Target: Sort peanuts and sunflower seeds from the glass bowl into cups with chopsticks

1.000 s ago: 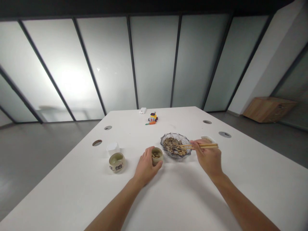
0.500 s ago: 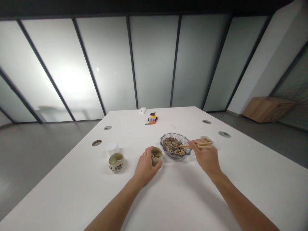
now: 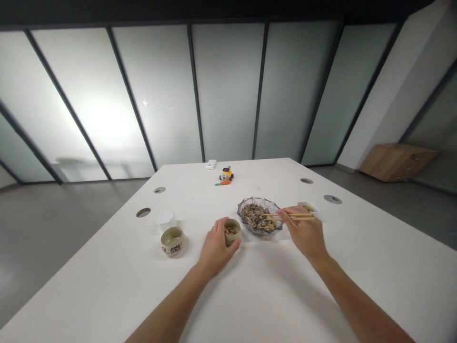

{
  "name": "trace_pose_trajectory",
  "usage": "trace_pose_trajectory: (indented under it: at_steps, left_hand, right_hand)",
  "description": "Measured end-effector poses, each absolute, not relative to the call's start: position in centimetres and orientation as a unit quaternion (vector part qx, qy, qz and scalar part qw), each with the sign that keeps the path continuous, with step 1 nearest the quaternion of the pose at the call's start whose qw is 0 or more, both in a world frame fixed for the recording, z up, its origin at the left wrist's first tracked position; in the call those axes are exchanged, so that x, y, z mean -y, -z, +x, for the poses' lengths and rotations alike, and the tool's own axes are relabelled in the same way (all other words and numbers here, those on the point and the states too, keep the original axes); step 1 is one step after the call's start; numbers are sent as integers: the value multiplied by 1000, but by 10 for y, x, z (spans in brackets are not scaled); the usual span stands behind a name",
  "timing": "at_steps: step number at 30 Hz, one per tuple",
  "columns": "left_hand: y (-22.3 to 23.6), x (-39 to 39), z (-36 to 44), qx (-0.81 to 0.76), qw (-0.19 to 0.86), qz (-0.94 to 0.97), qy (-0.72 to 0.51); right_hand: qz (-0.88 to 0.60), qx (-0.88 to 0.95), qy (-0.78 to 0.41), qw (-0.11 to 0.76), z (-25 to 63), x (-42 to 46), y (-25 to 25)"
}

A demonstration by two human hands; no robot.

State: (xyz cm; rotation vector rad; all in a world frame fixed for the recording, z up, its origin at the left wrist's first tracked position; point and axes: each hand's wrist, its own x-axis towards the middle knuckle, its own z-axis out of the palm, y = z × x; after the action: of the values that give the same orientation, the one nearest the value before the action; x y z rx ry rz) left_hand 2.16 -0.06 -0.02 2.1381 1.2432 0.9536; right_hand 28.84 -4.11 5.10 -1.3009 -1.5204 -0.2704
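My left hand (image 3: pixel 216 247) is wrapped round a small beige cup (image 3: pixel 233 230) that holds a few pale nuts. Right of the cup stands a glass bowl (image 3: pixel 259 216) full of seeds and nuts. My right hand (image 3: pixel 303 233) grips a pair of wooden chopsticks (image 3: pixel 290 216), lying nearly level, with their tips over the bowl's contents. A small white dish (image 3: pixel 307 206) sits just behind my right hand.
A second beige cup with dark lettering (image 3: pixel 173 241) and a small white container (image 3: pixel 167 219) stand to the left on the white table (image 3: pixel 264 290). A toy figure (image 3: pixel 226 174), an orange carrot-like toy (image 3: pixel 223 183) and a white box (image 3: pixel 211 164) lie at the far end. Round cable holes (image 3: pixel 143 212) dot the tabletop.
My right hand has shifted slightly left, drawing the chopsticks' tips further over the bowl. The left hand stays on the cup.
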Motion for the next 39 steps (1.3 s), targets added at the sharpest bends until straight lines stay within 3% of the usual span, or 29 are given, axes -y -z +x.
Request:
trace_pose_trajectory:
  at_steps: [23,34,39]
  left_hand:
    - [-1,1,22,-460,242,781,-346]
    - [-3,2,23,-466,245,779,-340]
    - [-3,2,23,-461,242,783,-341]
  right_hand:
    - [-542,640,101,535,290,40,-49]
    - [-503,555,57,661,281,48,-59]
    - [-445,625,17,641,254,60,-58]
